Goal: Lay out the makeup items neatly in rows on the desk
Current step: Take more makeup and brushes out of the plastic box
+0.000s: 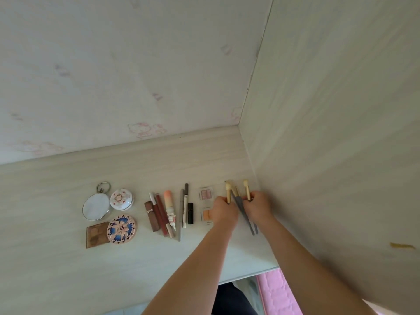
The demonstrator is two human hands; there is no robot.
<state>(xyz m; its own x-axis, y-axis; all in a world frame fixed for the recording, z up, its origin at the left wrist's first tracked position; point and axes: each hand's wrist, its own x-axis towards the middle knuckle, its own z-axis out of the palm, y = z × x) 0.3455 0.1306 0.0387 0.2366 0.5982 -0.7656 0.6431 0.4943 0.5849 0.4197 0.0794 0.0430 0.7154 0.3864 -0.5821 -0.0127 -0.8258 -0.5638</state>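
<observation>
A pale desk (159, 169) fills a walled corner. At its right end, the left hand (225, 211) and right hand (256, 205) each pinch a brush (228, 192) beside two palettes (205, 193). Crossed grey handles between them could scatter; lipsticks (159, 214) lie farther left.

A single head-worn wide-angle camera looks forward and steeply down over the person's outstretched arms onto the table (68, 269), set into a wall corner, from about arm's length above it.
</observation>
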